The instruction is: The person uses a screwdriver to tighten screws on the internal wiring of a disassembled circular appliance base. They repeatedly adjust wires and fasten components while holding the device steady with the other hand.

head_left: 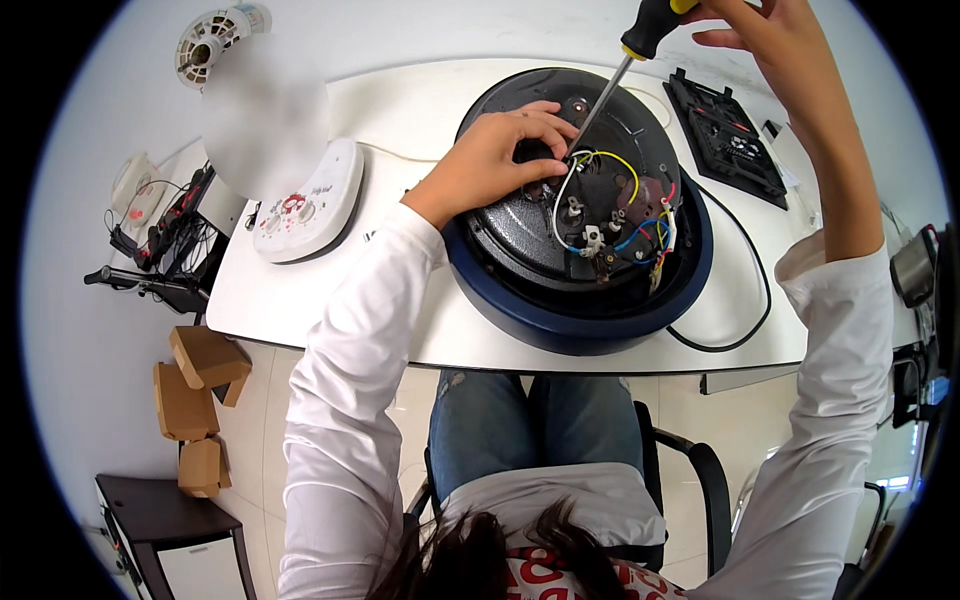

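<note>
My right hand (748, 28), raised at the upper right, grips the yellow end of a black-handled screwdriver (652, 30). Its steel shaft slants down and left into the underside of an electric cooker-like appliance. My left hand (500, 150) rests over the black metal bottom (510, 235), thumb and fingertips drawn together beside the screwdriver's tip. What those fingers pinch, if anything, is hidden. A dark blue round shell (545, 330) surrounds the black bottom. White, yellow, blue and red wires (640, 235) run between metal terminals on its right half.
On the white table (390, 330), a white lid-like part (310, 205) with a red print lies at left. An open black tool case (725, 135) is at the back right. A black cord (765, 300) loops right of the appliance. Cardboard boxes (185, 405) sit on the floor at left.
</note>
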`<control>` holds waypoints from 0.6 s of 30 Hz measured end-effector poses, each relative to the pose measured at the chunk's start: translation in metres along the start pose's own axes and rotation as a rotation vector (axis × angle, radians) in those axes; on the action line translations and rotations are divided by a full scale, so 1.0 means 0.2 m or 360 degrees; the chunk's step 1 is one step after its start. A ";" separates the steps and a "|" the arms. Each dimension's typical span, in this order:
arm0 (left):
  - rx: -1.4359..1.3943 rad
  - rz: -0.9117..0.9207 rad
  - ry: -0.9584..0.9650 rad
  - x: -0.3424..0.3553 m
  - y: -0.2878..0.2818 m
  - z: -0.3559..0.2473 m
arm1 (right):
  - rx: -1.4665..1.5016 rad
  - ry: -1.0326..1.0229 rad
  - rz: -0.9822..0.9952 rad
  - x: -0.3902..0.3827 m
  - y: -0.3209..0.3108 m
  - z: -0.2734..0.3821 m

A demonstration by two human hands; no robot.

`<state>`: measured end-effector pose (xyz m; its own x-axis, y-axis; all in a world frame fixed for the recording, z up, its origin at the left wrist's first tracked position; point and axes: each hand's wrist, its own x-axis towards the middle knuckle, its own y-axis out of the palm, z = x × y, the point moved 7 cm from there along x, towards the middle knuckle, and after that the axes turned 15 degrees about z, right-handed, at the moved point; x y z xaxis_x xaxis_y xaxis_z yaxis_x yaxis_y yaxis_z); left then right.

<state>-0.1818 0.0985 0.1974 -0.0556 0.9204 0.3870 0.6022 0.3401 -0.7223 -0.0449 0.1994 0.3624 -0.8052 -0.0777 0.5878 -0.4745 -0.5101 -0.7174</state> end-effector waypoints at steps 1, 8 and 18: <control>-0.0004 0.0023 -0.0013 0.02 0.01 0.00 | -0.0005 0.0007 -0.0004 0.00 -0.01 0.00; 0.0179 0.0121 -0.0018 0.09 0.02 0.01 | 0.0012 0.0067 0.0018 0.00 -0.03 -0.05; 0.0530 0.0528 0.0051 0.22 0.15 -0.06 | 0.0025 0.0058 0.0198 -0.05 -0.01 -0.08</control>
<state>-0.1569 0.1473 0.1987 0.1246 0.9852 0.1180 0.2946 0.0768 -0.9525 -0.0407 0.2150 0.3521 -0.8699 -0.1103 0.4808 -0.3649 -0.5120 -0.7776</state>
